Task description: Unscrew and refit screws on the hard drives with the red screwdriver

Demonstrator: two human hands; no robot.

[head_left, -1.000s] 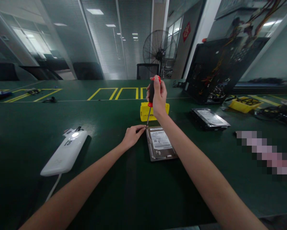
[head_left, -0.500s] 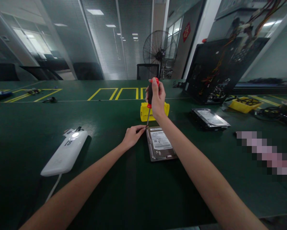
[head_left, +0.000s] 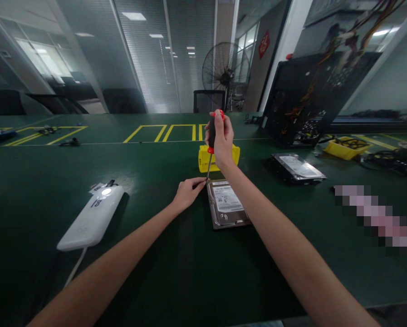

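Note:
A hard drive point(head_left: 228, 204), label side up, lies flat on the green table in front of me. My right hand point(head_left: 224, 144) is wrapped around the red and black handle of a screwdriver point(head_left: 212, 134). The screwdriver stands nearly upright, its tip at the drive's far left corner. Beside that corner, my left hand point(head_left: 186, 193) has thumb and fingers pinched together close to the tip. Whatever sits between those fingertips is too small to make out. My right forearm covers the drive's right side. Just behind the drive is a yellow box point(head_left: 203, 162), partly hidden by my right hand.
A white power bank point(head_left: 90, 220) with a cable lies at left. To the right are another hard drive point(head_left: 300, 169), a black computer case point(head_left: 288, 104) with loose wires, a yellow tray point(head_left: 339, 150), dark cables point(head_left: 390, 159) and a pixelated patch. Yellow tape marks the table's far side.
The view has shifted very slightly. Both hands, the screwdriver and the hard drive hold practically the same places.

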